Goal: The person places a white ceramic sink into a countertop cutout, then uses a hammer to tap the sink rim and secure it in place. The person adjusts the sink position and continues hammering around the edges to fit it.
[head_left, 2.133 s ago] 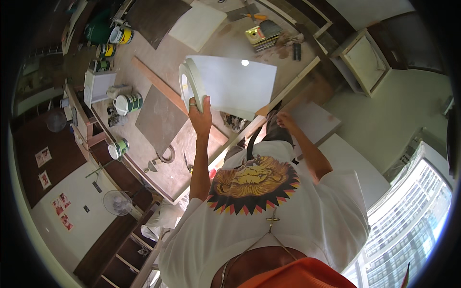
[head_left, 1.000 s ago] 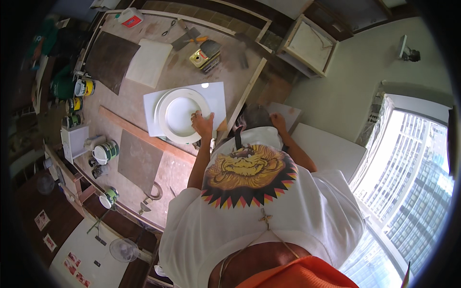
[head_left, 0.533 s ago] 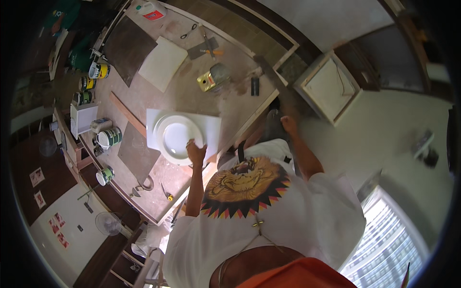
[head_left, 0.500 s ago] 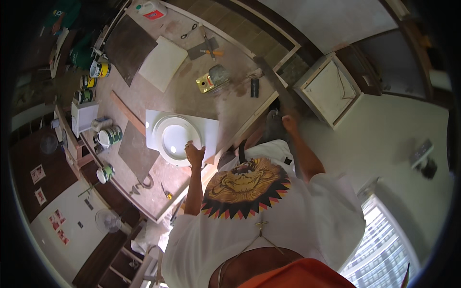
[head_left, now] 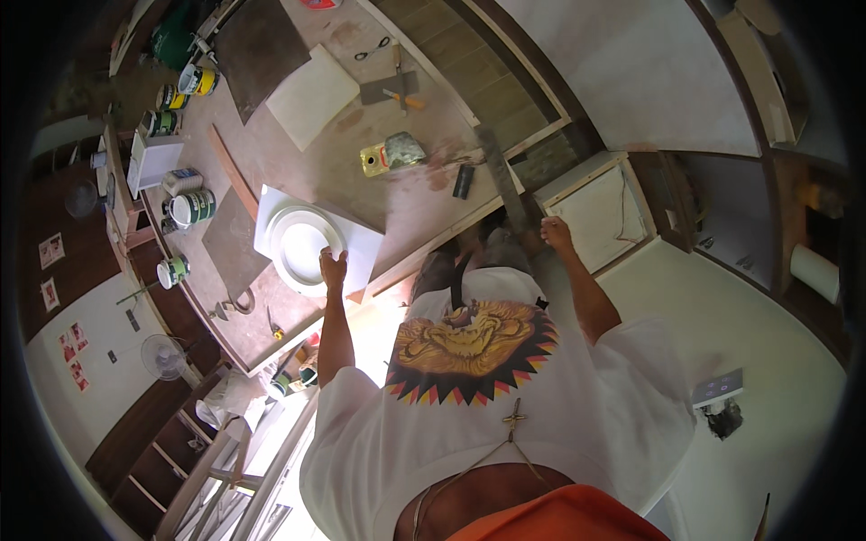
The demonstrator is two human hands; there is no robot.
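Observation:
My left hand is closed on the near right rim of a white round dish-like piece, which has a wide flat rim and a pale centre. Beneath it, a white square board lies at the near side of the worktable. Off the table's right side, my right hand is raised with its fingers curled; whether anything is in them is hidden. Close to it, a long dark strip crosses the table's edge; whether the two touch, I cannot tell.
Beyond the board stand a yellow can and a black block. A trowel and scissors lie farther off. Paint tins line the left side. A framed white panel stands right of the table.
The whole view has turned and shifted, so the table sits at a different slant. My left hand keeps its grip on the dish's rim. My right forearm has swung slightly outward.

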